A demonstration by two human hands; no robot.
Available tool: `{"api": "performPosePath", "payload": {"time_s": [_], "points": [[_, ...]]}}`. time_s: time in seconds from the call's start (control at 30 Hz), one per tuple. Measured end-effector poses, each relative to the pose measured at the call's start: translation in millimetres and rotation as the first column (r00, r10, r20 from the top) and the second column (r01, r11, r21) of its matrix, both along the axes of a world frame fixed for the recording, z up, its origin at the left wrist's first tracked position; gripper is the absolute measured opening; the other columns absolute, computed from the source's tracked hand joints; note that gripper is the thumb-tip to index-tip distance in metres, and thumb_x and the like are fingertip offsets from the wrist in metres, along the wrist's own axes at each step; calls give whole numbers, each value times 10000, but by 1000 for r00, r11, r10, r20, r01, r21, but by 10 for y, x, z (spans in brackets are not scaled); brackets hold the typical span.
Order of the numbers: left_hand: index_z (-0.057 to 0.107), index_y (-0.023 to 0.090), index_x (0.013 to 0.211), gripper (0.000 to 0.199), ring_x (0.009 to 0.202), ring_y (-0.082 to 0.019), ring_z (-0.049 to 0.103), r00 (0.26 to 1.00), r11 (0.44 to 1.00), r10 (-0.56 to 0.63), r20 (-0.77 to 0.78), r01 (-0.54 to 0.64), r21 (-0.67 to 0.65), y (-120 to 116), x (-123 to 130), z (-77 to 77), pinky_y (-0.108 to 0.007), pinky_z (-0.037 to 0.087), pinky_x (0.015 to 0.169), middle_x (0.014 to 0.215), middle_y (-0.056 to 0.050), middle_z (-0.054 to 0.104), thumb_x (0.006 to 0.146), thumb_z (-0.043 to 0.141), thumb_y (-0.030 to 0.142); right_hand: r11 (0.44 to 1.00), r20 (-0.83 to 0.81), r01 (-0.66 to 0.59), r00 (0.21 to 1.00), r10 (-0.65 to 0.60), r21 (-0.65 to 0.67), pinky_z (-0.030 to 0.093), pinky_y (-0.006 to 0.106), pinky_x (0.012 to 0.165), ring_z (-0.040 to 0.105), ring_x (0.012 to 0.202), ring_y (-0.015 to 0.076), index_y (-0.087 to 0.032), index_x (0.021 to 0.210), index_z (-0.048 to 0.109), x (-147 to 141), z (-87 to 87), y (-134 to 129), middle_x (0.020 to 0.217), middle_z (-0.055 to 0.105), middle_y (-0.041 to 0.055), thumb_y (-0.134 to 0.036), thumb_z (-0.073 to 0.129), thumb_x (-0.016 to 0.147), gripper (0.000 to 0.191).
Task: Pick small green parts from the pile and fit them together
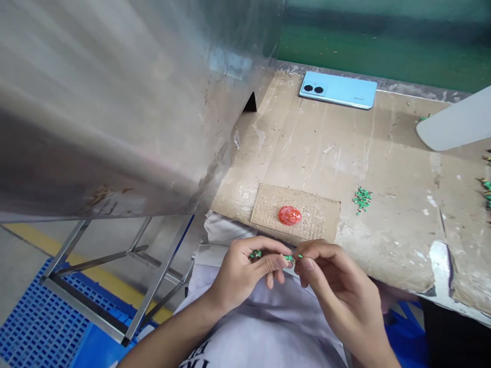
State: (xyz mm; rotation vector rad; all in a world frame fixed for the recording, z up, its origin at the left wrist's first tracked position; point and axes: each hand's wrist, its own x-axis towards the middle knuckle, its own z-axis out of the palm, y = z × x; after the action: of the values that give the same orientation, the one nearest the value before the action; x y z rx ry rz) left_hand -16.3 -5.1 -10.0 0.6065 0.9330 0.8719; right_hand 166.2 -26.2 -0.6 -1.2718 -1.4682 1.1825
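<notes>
My left hand point(245, 276) is closed around a small cluster of green and gold-coloured pieces point(255, 254), part of which shows between thumb and forefinger point(287, 258). My right hand point(341, 286) pinches a tiny green piece point(300, 256) close to the left fingertips. The exact kind of these pieces is too small to make out. Just beyond both hands, a glossy red oval blob point(290, 215) sits on a cardboard piece point(264, 204). To its right lies a loose pile of similar tiny green pieces point(361, 199).
A light-blue phone point(345, 91) lies at the back of the cardboard-covered table point(326, 148). A white cylindrical object point(456, 122) stands at the right, with more green pieces point(488, 191) at the edge. A large metal panel point(134, 102) borders the left, above a metal frame point(84, 304).
</notes>
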Motion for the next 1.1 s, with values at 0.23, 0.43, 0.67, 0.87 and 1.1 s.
{"api": "performPosePath", "payload": {"time_s": [0.23, 0.43, 0.67, 0.87, 1.1], "points": [[795, 163, 930, 216, 571, -87, 673, 998, 999, 39, -52, -38, 18, 2, 7, 32, -145, 525, 525, 695, 21, 749, 787, 947, 217, 996, 98, -52, 994, 46, 67, 550, 194, 652, 653, 730, 110, -252, 1013, 614, 15, -20, 12, 860, 661, -20, -145, 595, 1038, 112], [822, 165, 894, 92, 531, -62, 612, 995, 998, 6, -98, 0, 61, 0, -22, 58, -143, 504, 551, 650, 21, 733, 839, 891, 192, 992, 167, -60, 985, 40, 115, 537, 190, 684, 643, 772, 107, -255, 1022, 603, 45, 0, -1, 878, 661, -19, -151, 592, 1044, 107], [795, 178, 991, 113, 691, -122, 678, 978, 989, -11, -207, 41, 143, -54, -4, 73, -194, 544, 631, 801, -13, 755, 888, 815, 219, 995, 158, -100, 982, 101, -18, 533, 180, 640, 623, 705, 103, -261, 953, 616, 42, 77, 69, 821, 667, -38, -228, 597, 1058, 112], [775, 184, 1027, 131, 715, -133, 600, 936, 969, -47, -350, 128, 212, -106, -27, 46, -220, 476, 647, 801, -14, 699, 924, 767, 264, 984, 117, -124, 983, 139, -126, 542, 185, 649, 640, 703, 109, -254, 921, 673, 76, 108, 106, 808, 690, -36, -282, 621, 1049, 141], [734, 191, 1004, 129, 628, -107, 483, 949, 969, -68, -309, 136, 205, -127, -21, 41, -211, 385, 576, 725, 30, 580, 929, 775, 286, 972, 99, -142, 982, 162, -188, 557, 216, 620, 651, 673, 135, -227, 883, 709, 111, 135, 141, 782, 711, -4, -320, 657, 1026, 178]]}}
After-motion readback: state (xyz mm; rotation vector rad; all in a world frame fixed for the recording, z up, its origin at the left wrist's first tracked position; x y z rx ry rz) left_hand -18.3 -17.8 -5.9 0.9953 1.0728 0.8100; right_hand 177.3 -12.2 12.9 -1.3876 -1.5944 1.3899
